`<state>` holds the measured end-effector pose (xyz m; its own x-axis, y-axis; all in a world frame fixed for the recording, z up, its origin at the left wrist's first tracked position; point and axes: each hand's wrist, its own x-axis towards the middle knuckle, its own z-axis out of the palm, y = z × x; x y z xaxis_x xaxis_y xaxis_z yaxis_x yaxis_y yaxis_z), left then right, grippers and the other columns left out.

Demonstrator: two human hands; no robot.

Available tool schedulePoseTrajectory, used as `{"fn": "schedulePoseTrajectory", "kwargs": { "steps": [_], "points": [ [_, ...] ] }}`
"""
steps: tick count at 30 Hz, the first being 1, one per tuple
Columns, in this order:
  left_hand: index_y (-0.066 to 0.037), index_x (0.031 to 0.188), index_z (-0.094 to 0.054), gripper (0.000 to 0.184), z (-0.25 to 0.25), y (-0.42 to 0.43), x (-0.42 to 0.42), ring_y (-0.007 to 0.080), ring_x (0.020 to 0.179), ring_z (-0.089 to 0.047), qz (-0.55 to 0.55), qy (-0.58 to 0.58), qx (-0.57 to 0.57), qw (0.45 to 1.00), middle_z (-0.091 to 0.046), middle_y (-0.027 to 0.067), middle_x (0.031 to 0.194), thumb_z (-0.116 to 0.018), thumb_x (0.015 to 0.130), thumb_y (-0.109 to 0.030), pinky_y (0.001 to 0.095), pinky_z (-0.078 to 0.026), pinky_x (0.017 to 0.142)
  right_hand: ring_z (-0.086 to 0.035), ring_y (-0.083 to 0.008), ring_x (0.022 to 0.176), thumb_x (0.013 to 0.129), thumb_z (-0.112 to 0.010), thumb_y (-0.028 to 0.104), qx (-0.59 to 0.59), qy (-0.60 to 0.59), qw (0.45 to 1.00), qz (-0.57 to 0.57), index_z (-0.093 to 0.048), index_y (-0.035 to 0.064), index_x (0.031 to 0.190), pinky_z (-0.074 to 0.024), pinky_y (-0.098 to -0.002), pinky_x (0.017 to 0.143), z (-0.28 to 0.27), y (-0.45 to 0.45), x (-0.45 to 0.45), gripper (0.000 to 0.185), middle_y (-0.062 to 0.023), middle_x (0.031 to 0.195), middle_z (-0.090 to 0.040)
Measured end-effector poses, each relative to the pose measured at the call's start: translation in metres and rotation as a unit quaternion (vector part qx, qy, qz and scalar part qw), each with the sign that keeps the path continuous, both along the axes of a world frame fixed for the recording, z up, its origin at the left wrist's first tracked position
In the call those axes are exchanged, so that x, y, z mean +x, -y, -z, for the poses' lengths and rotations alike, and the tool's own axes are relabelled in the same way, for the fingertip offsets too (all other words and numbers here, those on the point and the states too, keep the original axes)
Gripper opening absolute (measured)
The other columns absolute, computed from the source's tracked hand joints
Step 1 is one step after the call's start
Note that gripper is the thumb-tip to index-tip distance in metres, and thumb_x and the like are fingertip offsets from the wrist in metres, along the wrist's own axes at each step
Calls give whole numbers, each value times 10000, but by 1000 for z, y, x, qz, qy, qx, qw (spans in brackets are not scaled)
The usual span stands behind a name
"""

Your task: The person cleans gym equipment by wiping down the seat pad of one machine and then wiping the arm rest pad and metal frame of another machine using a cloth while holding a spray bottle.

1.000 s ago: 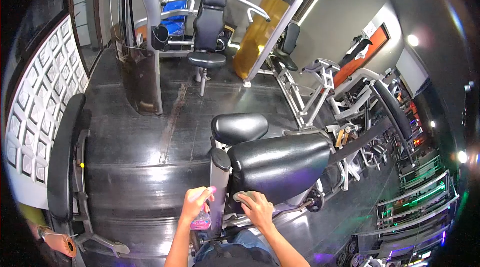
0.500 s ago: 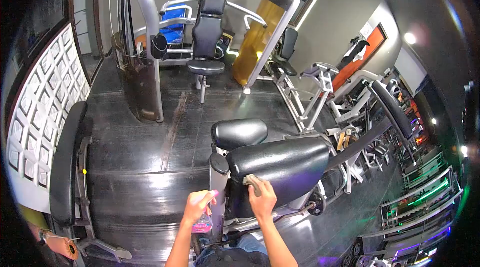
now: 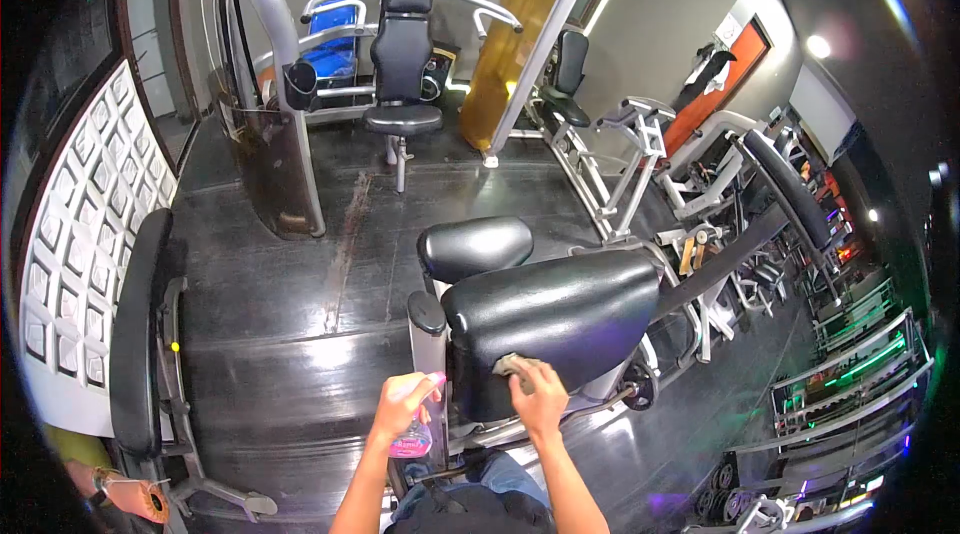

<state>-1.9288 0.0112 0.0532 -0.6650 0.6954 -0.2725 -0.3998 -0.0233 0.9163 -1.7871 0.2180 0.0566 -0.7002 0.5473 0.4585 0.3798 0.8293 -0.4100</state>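
My left hand (image 3: 403, 406) is closed around the neck of a spray bottle (image 3: 411, 442), a clear one with a pink nozzle and pink label. It hangs upright beside the grey post at the pad's left end. My right hand (image 3: 539, 397) presses a small pale cloth (image 3: 508, 365) against the lower left face of a large black padded bench (image 3: 560, 319). The cloth is bunched under the fingers, so only its edge shows. Just beyond the large pad is a smaller black cushion (image 3: 478, 244).
A seated press machine (image 3: 405, 64) stands ahead, between a curved grey tower and a yellow-panelled weight stack (image 3: 508, 54). At left is another upright black pad (image 3: 140, 334) before a white patterned panel (image 3: 85, 244). Machines and a rack (image 3: 840, 384) line the right side.
My right hand and the cloth have slid a little down and to the right across the pad. The view has shifted slightly; the left hand still grips the bottle.
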Motion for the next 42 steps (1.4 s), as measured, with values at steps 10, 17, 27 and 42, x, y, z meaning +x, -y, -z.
{"fn": "schedulePoseTrajectory", "kwargs": {
  "steps": [10, 17, 27, 42],
  "points": [
    [16, 761, -681, 357, -3, -6, 9, 131, 450, -589, 21, -9, -14, 1000, -668, 81, 699, -624, 939, -288, 260, -455, 431, -662, -257, 951, 804, -719, 132, -67, -83, 991, 82, -710, 174, 1077, -528, -365, 813, -9, -19, -20, 276, -59, 1018, -681],
    [15, 736, -674, 378, -12, -18, 19, 131, 454, -593, 14, -20, -6, 1000, -662, 82, 682, -638, 931, -307, 261, -457, 435, -658, -242, 880, 786, -735, 157, -57, -37, 997, -33, -702, 236, 1124, -542, -363, 765, -2, 28, -21, 349, -27, 997, -672],
    [19, 739, -673, 375, -11, -25, 34, 135, 455, -597, 22, -38, -29, 999, -660, 82, 672, -635, 930, -302, 262, -457, 438, -661, -252, 951, 790, -711, 86, -33, -45, 995, 83, -717, 168, 1068, -521, -360, 828, -6, -89, 34, 290, -47, 1013, -693],
    [12, 754, -667, 379, -20, -84, 64, 138, 454, -594, -15, -45, -66, 997, -646, 83, 674, -625, 944, -314, 258, -461, 448, -655, -229, 869, 786, -742, 215, -84, 12, 990, -111, -696, 278, 1116, -555, -378, 725, 8, -53, 19, 339, 3, 999, -661]
  ]
}}
